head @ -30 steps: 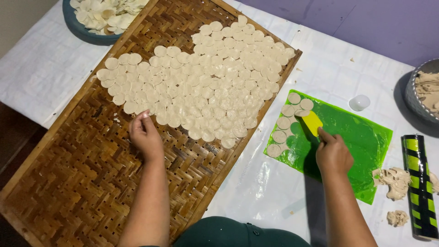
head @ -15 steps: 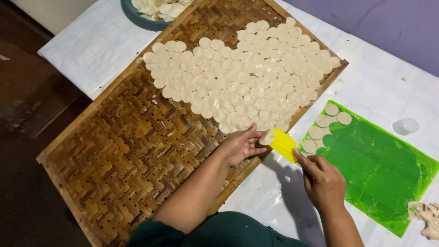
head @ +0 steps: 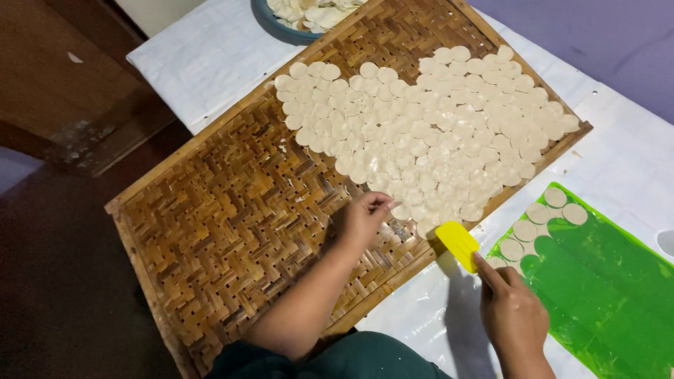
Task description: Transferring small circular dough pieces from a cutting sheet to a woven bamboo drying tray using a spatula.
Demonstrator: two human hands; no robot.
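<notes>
Two hands at work, dozens of pale dough discs [head: 435, 133] spread over the upper right half of a woven tray [head: 232, 231]. From the left: tray's lower left half is bare weave, on a white cloth [head: 203, 56]. A blue bowl [head: 277, 24] of more pieces sits at 12 o'clock of the tray. Left hand [head: 361, 221] rests on the tray at the 6 o'clock edge of the disc patch, fingers curled and pinched narrow at the outermost disc; cannot tell if it grips one. Right hand [head: 512, 316] holds a yellow scraper [head: 458, 244], blade over the tray's rim. At 3 o'clock, a green mat [head: 604, 295] carries a few cut discs [head: 540, 214].

Step, by my read: laying discs onto the tray. The next move likely calls for lifting another disc off the mat with the scraper.
</notes>
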